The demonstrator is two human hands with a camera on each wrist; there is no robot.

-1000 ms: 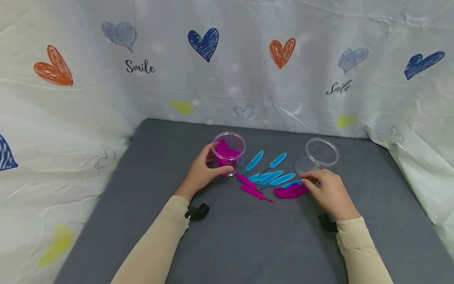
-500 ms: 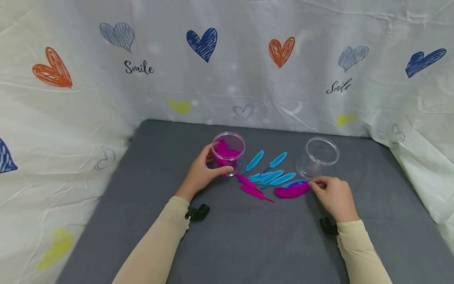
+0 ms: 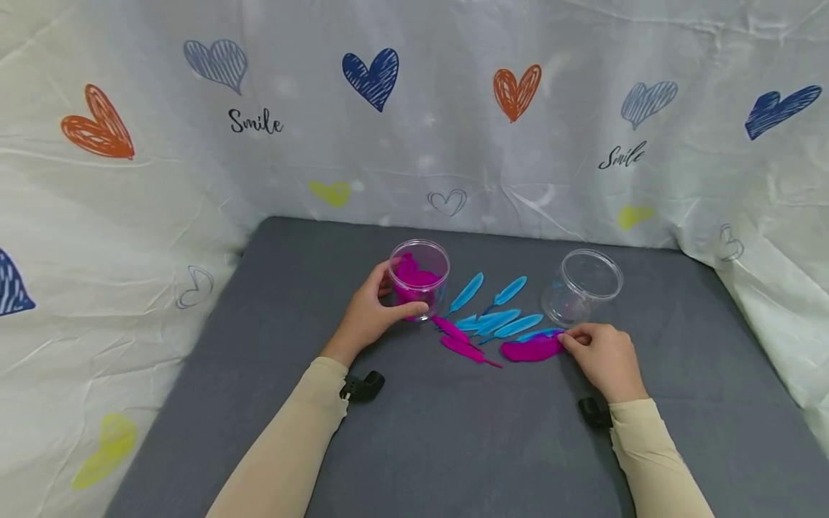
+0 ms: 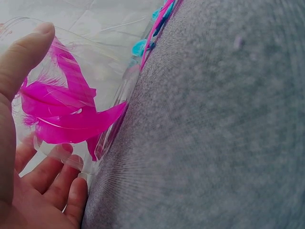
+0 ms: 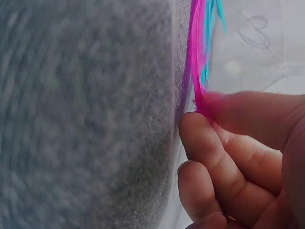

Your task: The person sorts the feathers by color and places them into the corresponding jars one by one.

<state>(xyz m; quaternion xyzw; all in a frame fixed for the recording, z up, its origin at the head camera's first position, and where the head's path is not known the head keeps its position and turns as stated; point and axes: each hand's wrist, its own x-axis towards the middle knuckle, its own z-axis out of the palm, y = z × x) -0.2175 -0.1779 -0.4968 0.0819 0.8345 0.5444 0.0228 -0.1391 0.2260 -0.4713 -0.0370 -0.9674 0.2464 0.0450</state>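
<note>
We saw an upright clear cup [image 3: 442, 292] holding magenta feathers [image 3: 414, 278]. To its right, we saw a curved magenta feather [image 3: 531, 350], pinched at one end.

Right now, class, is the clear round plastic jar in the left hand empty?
Not empty. The clear round plastic jar holds bright pink feathers: they show through its wall in the head and left-wrist views.

Forearms [image 3: 288, 442] stretched forward, left hand [image 3: 370, 314] cupped — thumb [image 4: 24, 58] spread from fingers [image 4: 61, 186], right hand [image 3: 605, 362] pinching — thumb to finger
</note>
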